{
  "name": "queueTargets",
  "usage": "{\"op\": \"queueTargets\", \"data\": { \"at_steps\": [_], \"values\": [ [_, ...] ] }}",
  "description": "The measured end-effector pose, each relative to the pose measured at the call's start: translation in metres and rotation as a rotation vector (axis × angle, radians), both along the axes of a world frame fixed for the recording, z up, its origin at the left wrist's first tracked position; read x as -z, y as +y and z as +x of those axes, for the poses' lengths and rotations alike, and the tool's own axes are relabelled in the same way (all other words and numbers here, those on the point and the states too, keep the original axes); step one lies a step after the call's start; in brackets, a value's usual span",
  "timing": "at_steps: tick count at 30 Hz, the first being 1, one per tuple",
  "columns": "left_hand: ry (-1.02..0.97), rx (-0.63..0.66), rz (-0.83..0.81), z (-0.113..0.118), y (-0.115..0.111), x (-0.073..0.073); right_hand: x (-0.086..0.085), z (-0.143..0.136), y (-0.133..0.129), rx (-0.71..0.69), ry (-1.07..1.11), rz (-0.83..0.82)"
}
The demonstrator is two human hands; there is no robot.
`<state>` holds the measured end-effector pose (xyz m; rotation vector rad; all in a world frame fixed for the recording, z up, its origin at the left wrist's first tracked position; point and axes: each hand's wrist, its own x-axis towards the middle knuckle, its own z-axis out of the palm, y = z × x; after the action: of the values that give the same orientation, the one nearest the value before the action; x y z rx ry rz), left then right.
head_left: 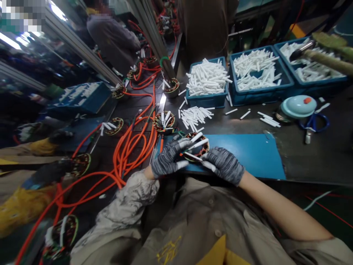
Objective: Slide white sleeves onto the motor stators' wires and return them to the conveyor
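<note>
A round motor stator [206, 147] with copper and dark windings lies on a blue mat, white sleeve tubes [199, 143] standing out of it. My left hand [169, 158], in a grey striped glove with white fingertips, holds its left side, fingers over the rim and thumb low at the front. At the front right edge, my right hand [226, 166], gloved alike, has its fingertips at the end of a thin white tube [192, 156]. Its grip there is partly hidden. Another stator [168, 123] with white tubes sits just beyond my left hand.
Blue bins [208, 100] of white tubes line the back, with a loose tube pile [195, 117] in front. Scissors [314, 123] lie beside a pale-blue-lidded container [298, 106]. Orange hoses [118, 162] coil at left among more stators. A co-worker's gloved hand [52, 171] is at far left.
</note>
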<state>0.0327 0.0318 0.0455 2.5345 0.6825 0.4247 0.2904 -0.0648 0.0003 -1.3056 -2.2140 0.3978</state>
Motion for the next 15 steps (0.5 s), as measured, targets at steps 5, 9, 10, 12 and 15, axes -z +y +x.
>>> {"op": "queueTargets", "data": {
  "at_steps": [5,9,10,12,15],
  "values": [
    [-0.060,-0.125,0.008,0.008,-0.007,-0.002,-0.024,-0.014,0.006,0.222,-0.079,-0.012],
    [0.006,-0.071,0.196,0.008,-0.005,-0.008,-0.029,-0.023,0.005,0.272,0.158,-0.225],
    [0.028,-0.041,0.273,0.009,-0.008,-0.007,-0.027,-0.020,0.003,0.251,0.290,-0.315],
    [0.073,0.015,0.434,0.013,-0.019,-0.001,-0.020,-0.012,-0.005,0.206,0.576,-0.536],
    [0.114,-0.001,0.637,0.028,-0.045,0.019,-0.007,0.005,-0.017,0.281,0.863,-0.791]
  ]
}}
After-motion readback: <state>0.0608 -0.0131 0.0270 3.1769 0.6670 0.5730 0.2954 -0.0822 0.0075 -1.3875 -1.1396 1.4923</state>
